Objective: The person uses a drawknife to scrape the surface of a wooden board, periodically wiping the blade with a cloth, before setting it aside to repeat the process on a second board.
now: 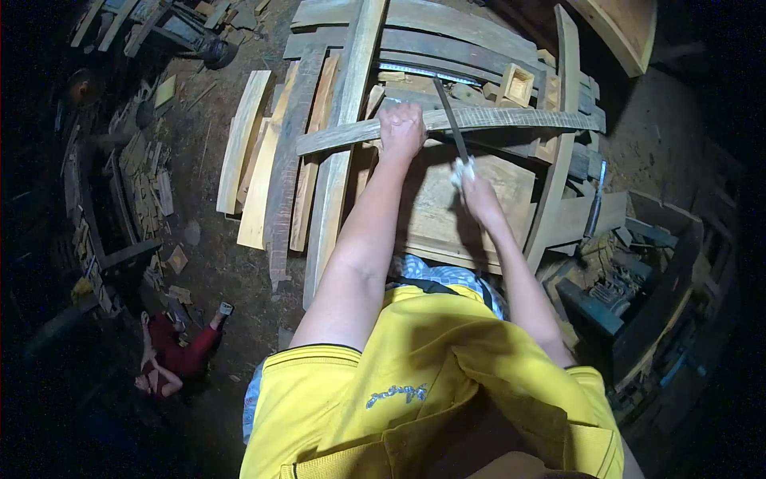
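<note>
A long wooden slat [499,118] with rough, marked faces lies crosswise over the other timber. My left hand [403,129] is closed around it, left of its middle. In my right hand [480,198] is a long, narrow dark blade [452,120] with a white wrapping at its grip. That blade slants up and away, crossing the slat just right of my left hand; its exact kind is unclear. Beneath both hands is a broad wooden panel [463,203], bordered by a long plank [347,120] on the left and a narrower board [562,120] on the right.
Several loose boards [254,128] lean to the left. A small wooden box [516,84] sits near the far planks. At right stands a wooden-sided case holding a motor-like machine [610,295]. A person in red [183,351] is on the scrap-strewn ground at lower left.
</note>
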Demonstrator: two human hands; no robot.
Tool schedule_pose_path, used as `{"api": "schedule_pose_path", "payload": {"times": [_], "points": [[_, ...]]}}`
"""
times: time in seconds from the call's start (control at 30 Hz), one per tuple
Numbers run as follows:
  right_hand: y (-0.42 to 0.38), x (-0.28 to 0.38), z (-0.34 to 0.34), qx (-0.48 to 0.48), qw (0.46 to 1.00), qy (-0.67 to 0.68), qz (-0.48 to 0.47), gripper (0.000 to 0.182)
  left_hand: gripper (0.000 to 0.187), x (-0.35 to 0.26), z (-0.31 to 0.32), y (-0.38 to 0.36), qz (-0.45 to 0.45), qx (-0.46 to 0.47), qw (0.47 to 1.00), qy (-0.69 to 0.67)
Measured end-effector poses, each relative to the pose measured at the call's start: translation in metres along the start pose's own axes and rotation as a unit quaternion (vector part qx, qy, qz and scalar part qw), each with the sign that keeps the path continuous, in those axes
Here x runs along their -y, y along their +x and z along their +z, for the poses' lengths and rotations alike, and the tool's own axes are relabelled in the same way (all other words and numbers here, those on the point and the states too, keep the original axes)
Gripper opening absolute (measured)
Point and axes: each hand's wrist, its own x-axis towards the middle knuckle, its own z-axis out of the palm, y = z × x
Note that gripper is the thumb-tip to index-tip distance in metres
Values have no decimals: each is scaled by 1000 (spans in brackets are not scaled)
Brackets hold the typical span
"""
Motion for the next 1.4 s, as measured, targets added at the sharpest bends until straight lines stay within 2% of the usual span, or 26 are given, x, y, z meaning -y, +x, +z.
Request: {"api": "schedule_pose_path", "payload": {"times": [0.03, 0.1, 0.17, 0.23, 0.33, 0.43, 0.53, 0.57, 0.63, 0.73, 0.87, 0.93, 1.03, 1.07, 1.17, 1.23, 1.27, 1.33, 1.4], "points": [[-15, 4, -2, 6, 1000, -2, -2, 43, 12, 2, 0, 0, -7, 2, 1000, 0], [-41, 18, -11, 37, 989, 122, 77, 41, 12, 3, 1, -3, 26, -44, 999, -12], [-7, 27, -13, 36, 991, 114, 57, 41, 12, 3, 4, -1, 30, -48, 998, -11], [33, 43, -13, 30, 994, 108, 16, 41, 12, 3, 0, 0, 20, -12, 999, -23], [39, 38, -9, 23, 995, 94, 26, 42, 12, 0, -7, -1, 18, -6, 1000, -11], [-13, 7, -3, 27, 998, 13, 59, 41, 13, -1, -10, 0, 12, 0, 1000, -7], [-39, 11, -4, 10, 996, 62, 67, 41, 11, 3, 3, -2, 20, -21, 1000, -2], [-30, 18, -3, 7, 996, 64, 67, 41, 11, 3, 5, -3, 23, -22, 999, -1], [17, 37, -7, -30, 998, 49, -7, 41, 11, 0, -1, -1, 12, -1, 1000, -2], [53, 37, -1, -27, 999, 29, -15, 40, 12, 1, -3, -1, 31, -43, 998, -15], [-16, 32, -11, -6, 1000, 16, 24, 40, 13, 1, -3, 1, 19, -19, 1000, 11], [-47, 36, -17, -7, 998, 42, 45, 41, 14, 3, 1, -2, 34, -50, 998, 20], [-4, 43, -20, 39, 996, -11, 77, 41, 15, 2, -2, -2, 28, -14, 999, -6], [17, 47, -16, -3, 1000, 10, 8, 41, 15, 1, -5, -1, 24, -6, 999, -24], [53, 49, -8, -39, 998, -44, 11, 42, 16, -1, -8, 1, 15, 20, 999, -31], [14, 59, -21, -29, 999, 28, 13, 43, 17, 0, -5, 3, 17, 7, 999, -26], [-5, 53, -21, -18, 999, -29, 29, 43, 18, 0, -6, 4, 17, 16, 999, -22], [-47, 49, -27, -4, 998, -4, 58, 40, 19, 2, -4, 2, 9, 30, 999, -20], [-51, 48, -26, 5, 999, -6, 53, 39, 21, 2, -2, -1, 15, 8, 1000, -10]]}}
